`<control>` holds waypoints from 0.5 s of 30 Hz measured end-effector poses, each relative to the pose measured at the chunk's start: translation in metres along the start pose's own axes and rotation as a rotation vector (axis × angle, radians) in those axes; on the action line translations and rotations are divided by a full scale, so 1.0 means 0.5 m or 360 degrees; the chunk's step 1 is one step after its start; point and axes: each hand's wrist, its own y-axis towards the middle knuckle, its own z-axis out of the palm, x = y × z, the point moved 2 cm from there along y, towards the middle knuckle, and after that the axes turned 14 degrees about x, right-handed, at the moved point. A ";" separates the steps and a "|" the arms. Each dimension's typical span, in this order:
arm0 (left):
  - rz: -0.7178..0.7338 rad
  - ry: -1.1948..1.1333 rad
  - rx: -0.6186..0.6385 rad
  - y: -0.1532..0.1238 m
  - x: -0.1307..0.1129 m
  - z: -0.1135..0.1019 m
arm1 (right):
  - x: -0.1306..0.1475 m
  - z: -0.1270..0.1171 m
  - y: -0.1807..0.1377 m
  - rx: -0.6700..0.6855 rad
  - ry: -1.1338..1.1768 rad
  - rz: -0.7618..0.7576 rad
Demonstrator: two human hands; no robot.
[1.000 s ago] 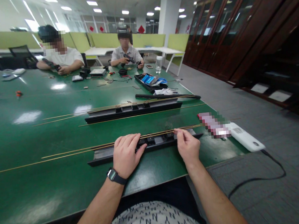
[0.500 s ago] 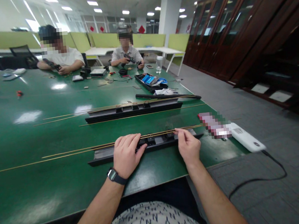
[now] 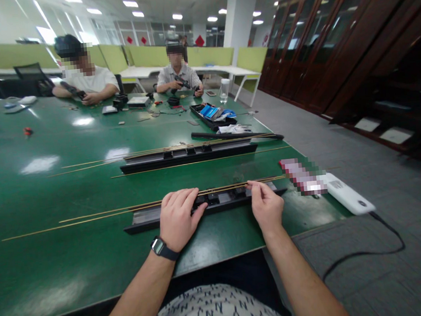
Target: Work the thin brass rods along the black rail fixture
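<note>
A long black plastic rail (image 3: 147, 218) lies near the front edge of the green table (image 3: 50, 193). My left hand (image 3: 177, 219) rests flat on it, fingers together and stretched out. My right hand (image 3: 265, 206) pinches a thin brass rod (image 3: 90, 219) at the rail's right part. Two such rods run leftward from the rail across the table.
A second black rail (image 3: 188, 156) with brass rods lies further back. A white power strip (image 3: 348, 196) with a cable sits at the right table edge. A black tray (image 3: 212, 116) with blue items and two seated people are at the far side. Dark wooden cabinets stand right.
The long brass rod has slid to the right: its left tip is further in than before. Both hands stay almost still.
</note>
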 end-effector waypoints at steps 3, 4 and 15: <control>0.0002 0.0006 -0.0006 0.000 0.000 0.000 | 0.000 0.002 0.000 0.0041 -0.0021 -0.0022; 0.0004 0.0007 -0.0007 0.000 -0.001 0.000 | 0.000 0.002 0.000 0.0042 -0.0033 -0.0017; -0.0002 -0.0015 0.0003 0.000 0.000 0.000 | -0.005 -0.001 0.001 -0.0030 -0.0018 0.0017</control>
